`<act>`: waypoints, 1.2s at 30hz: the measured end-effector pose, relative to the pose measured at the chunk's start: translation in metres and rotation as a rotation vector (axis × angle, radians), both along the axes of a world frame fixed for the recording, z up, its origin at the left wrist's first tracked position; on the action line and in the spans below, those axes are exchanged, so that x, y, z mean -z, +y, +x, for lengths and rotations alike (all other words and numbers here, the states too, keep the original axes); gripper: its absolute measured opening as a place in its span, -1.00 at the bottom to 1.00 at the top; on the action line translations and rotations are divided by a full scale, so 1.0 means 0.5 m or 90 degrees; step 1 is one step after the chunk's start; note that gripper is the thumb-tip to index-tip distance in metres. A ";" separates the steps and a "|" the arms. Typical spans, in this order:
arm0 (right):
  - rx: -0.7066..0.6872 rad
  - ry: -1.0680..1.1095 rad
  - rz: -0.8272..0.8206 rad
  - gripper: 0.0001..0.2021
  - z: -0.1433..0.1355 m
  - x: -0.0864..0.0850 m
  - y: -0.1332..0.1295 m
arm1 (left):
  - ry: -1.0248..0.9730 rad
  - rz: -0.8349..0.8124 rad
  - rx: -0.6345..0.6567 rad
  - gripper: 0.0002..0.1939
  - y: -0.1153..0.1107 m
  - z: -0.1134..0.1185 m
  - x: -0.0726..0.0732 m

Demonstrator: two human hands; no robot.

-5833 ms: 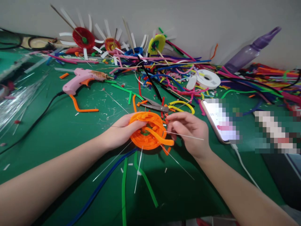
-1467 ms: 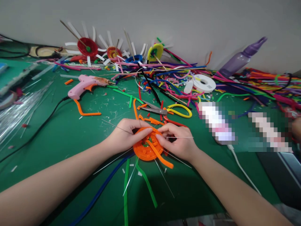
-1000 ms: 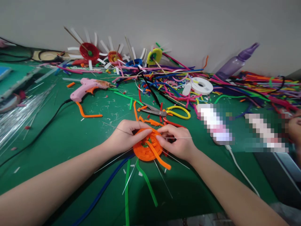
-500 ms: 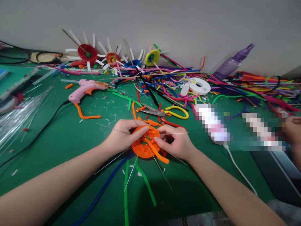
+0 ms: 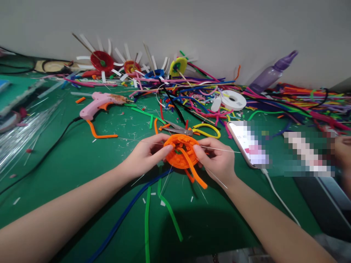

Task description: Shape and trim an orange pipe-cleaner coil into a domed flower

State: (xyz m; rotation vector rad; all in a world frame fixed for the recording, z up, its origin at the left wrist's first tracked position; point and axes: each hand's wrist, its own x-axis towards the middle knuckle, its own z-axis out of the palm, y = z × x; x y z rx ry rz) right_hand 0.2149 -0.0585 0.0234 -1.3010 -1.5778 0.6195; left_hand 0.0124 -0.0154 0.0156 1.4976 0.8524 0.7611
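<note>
Between my hands is an orange disc of coiled pipe cleaner, with a bit of green at its centre and thin stiff strands sticking out around it. A loose orange pipe-cleaner end hangs from its middle toward me. My left hand pinches the disc's left rim, thumb on top. My right hand grips the right rim the same way; its fingers behind the disc are hidden. Just beyond lie scissors with yellow and red handles. Green pipe cleaners and a blue one lie below the disc.
A pink glue gun lies at the left, its cord running forward. A white ribbon spool, pipe-cleaner piles and several coloured discs line the wall. At the right are a lit phone, a purple bottle and another person's hand.
Both hands have moved the orange disc a little right and away from me, tilting it. My left hand has shifted from the top of the disc to its left rim.
</note>
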 end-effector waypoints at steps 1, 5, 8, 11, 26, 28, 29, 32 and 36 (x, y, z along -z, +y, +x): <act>0.008 0.005 0.003 -0.90 0.000 -0.002 0.000 | -0.001 -0.008 0.003 -0.65 0.001 -0.001 -0.001; 0.012 0.063 -0.044 -0.89 -0.002 -0.009 0.001 | -0.050 -0.072 0.042 -0.68 0.007 -0.003 -0.002; 0.004 0.140 -0.109 -0.86 -0.005 -0.013 0.004 | -0.084 -0.112 0.061 -0.72 0.012 -0.006 -0.003; -0.035 0.232 -0.191 -0.81 -0.005 -0.016 0.007 | -0.088 -0.139 0.062 -0.73 0.016 -0.009 -0.004; -0.195 0.459 -0.362 -0.60 0.009 -0.011 0.025 | -0.123 -0.197 0.006 -0.64 0.027 -0.014 -0.003; -0.197 0.458 -0.346 -0.63 0.010 -0.009 0.025 | -0.125 -0.203 0.001 -0.64 0.028 -0.014 -0.003; -0.197 0.455 -0.339 -0.65 0.011 -0.007 0.025 | -0.122 -0.206 0.006 -0.64 0.029 -0.014 -0.003; -0.185 0.439 -0.320 -0.69 0.014 -0.002 0.026 | -0.116 -0.198 0.013 -0.63 0.028 -0.015 -0.002; -0.187 0.428 -0.298 -0.71 0.016 0.001 0.029 | -0.129 -0.147 0.010 -0.60 0.028 -0.013 0.001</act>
